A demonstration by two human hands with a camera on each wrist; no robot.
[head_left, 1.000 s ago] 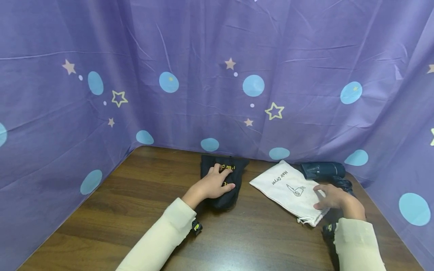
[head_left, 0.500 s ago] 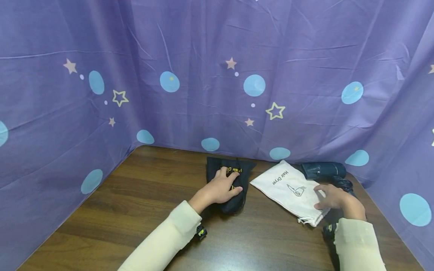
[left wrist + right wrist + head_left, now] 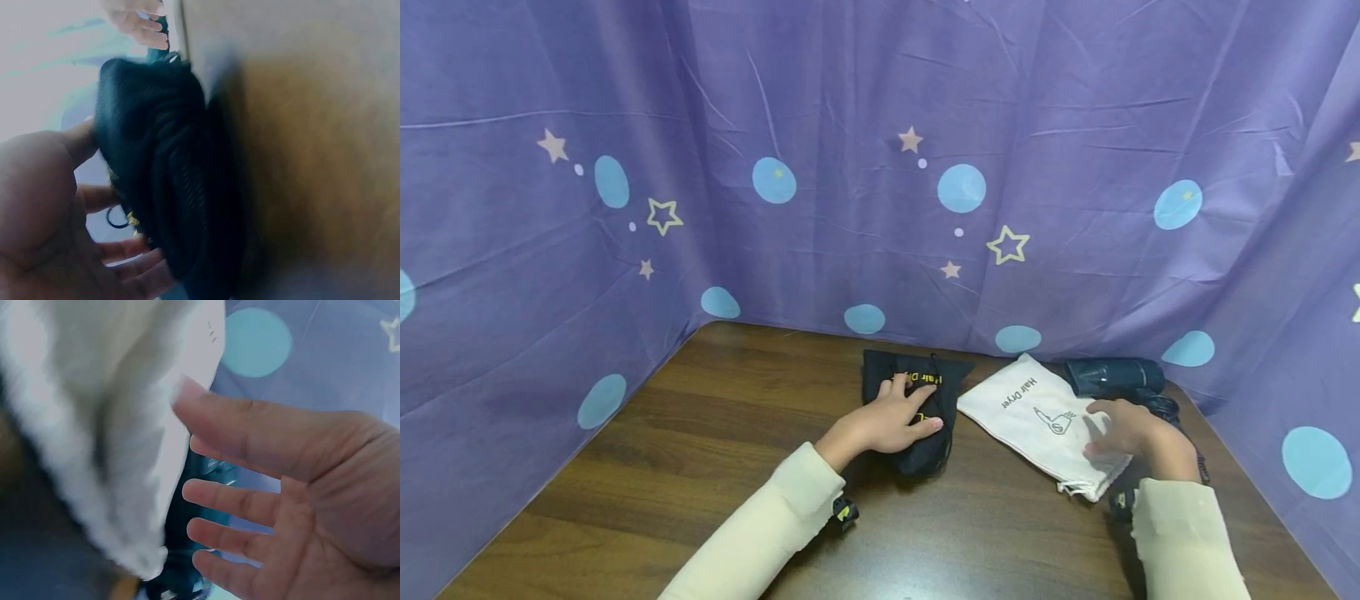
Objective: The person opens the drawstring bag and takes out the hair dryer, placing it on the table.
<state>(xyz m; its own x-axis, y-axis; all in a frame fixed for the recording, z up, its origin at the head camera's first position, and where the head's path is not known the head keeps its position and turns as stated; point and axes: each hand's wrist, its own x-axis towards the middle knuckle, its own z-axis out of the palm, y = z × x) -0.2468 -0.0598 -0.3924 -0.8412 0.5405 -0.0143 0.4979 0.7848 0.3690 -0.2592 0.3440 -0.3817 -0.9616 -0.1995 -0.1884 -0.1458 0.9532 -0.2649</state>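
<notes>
A black drawstring bag [image 3: 925,446] with yellow lettering lies on the wooden table [image 3: 715,433]. My left hand [image 3: 913,408] rests flat on top of it with the fingers spread; the left wrist view shows the black bag [image 3: 169,181] against my palm. A white cloth bag [image 3: 1037,412] printed "Hair Dryer" lies to its right. My right hand [image 3: 1105,427] hovers over that bag's right end with the fingers straight and apart, and in the right wrist view the white bag [image 3: 106,444] hangs blurred beside my open right hand [image 3: 206,506]. A dark blue hair dryer [image 3: 1112,375] lies behind it.
A purple curtain [image 3: 850,167] with stars and blue dots closes in the table at the back and on both sides. The hair dryer's dark cord [image 3: 1161,407] lies near my right wrist. Bare wood stretches to the left and front.
My left hand has slid the black bag to the right, close to the white bag. My right hand has lifted slightly and spread its fingers.
</notes>
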